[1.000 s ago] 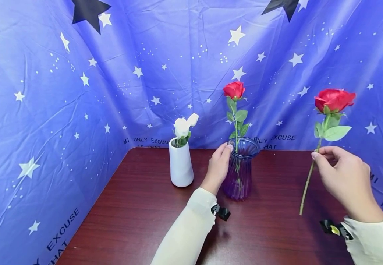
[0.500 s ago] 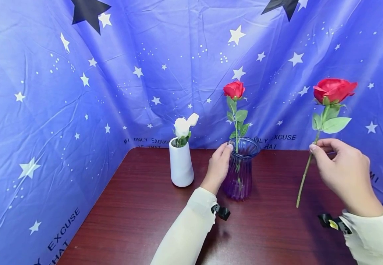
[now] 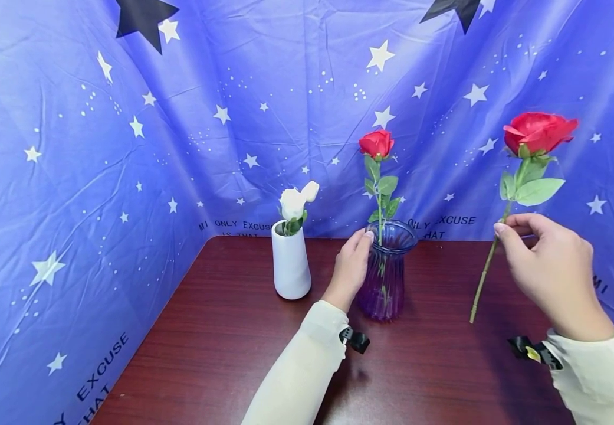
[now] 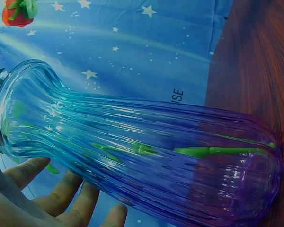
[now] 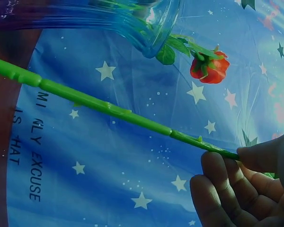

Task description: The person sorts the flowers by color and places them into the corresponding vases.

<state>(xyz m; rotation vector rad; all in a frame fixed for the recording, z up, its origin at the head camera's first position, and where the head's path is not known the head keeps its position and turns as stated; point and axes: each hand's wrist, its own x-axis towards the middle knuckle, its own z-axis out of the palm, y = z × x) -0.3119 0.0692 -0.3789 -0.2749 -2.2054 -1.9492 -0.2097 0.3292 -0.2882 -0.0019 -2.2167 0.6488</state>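
My right hand point(image 3: 556, 271) pinches the upper stem of a red rose point(image 3: 539, 133) between thumb and fingers. That rose stands nearly upright, its bare green stem point(image 5: 104, 108) slanting down to the left, right of the ribbed glass vase point(image 3: 383, 289). At the vase's left side, my left hand point(image 3: 349, 265) grips the flared rim with the thumb at its edge. The fingers point(image 4: 85, 205) lie along the glass in the left wrist view. Inside this blue-to-purple vase stands another red rose point(image 3: 376, 144), its stem visible through the glass.
A white vase point(image 3: 291, 268) holding white flowers point(image 3: 292, 203) stands left of my left hand. Both vases rest on a dark red wooden table point(image 3: 206, 354). Blue star-printed cloth point(image 3: 296, 77) hangs behind the table and along its sides.
My right hand has risen and shifted slightly left, lifting the rose with it. My left hand and both vases stay where they were.
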